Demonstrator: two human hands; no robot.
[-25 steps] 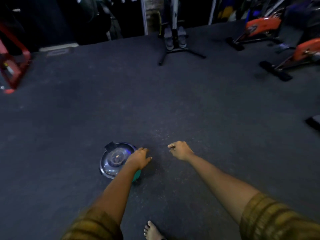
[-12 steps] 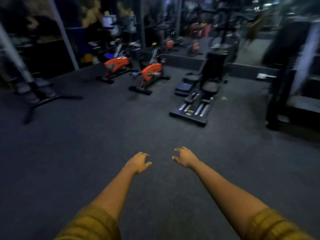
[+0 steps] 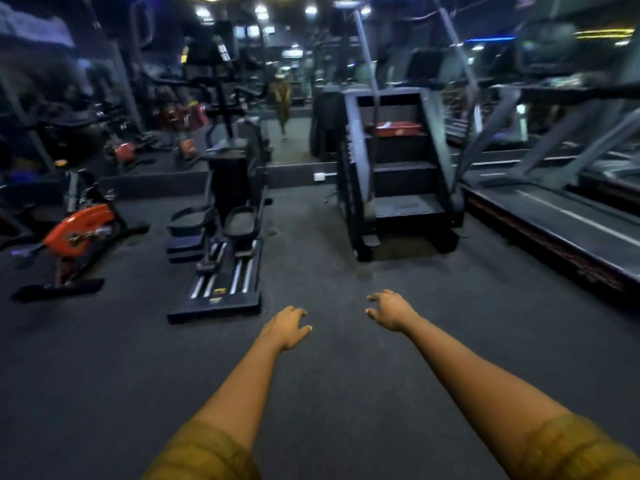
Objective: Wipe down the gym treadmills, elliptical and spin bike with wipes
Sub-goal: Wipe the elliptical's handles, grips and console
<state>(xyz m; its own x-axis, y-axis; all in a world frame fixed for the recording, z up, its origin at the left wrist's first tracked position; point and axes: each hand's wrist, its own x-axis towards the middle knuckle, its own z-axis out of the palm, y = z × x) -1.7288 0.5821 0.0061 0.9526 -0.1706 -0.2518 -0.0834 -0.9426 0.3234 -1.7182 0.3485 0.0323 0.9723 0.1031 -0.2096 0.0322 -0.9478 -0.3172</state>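
Two yellow labels [image 3: 215,300] on the foot of the elliptical [image 3: 221,244] were the only lettering I could find from my seat, and they were too small and smeared to read. Any mark on the orange housing of the spin bike [image 3: 78,233] was lost in the same blur.

Grip, noted next. The left hand [image 3: 287,327] was palm down, fingers loosely bent forward, thumb tip showing on the inner side; it held nothing and touched nothing. The right hand [image 3: 389,310] was palm down, fingers spread and slightly hooked, thumb apart from them; likewise empty. Both hung in the air above the dark floor [image 3: 329,393], a clear gap between them, arms stretched forward out of mustard sleeves [image 3: 207,455].

Positions of the machines. The spin bike stood at far left, well apart from the hands. The elliptical stood just right of it, left of centre, its base end nearest the left hand but not touching. A stair climber [image 3: 398,188] stood ahead, right of centre, with something red [image 3: 398,128] lying on an upper step. The treadmill [image 3: 571,223] ran along the right edge, its belt marked by a pale stripe. Behind the machines a mirror [image 3: 294,147] showed a standing person's reflection, blurred. A white box [image 3: 319,176] sat at the foot of the mirror wall.
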